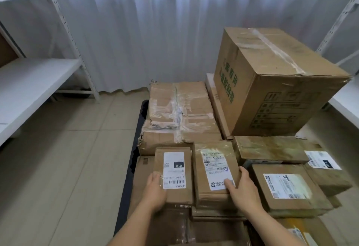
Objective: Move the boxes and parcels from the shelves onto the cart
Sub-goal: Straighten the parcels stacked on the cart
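Now: left hand (155,191) gripping small labelled parcel (173,173), right hand (242,189) gripping adjacent parcel (215,172), lower centre, lying atop cart (134,148) stack.

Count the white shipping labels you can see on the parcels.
5: one under the left hand, on a small parcel; one under the right hand, on the next parcel; one further right; one far right; one partly cut off at bottom right. Others may be hidden.

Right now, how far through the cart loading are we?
Mostly done: the cart is stacked with boxes, including a big box. In hand: the left hand and right hand each hold a small parcel on the pile. The visible shelves look bare.
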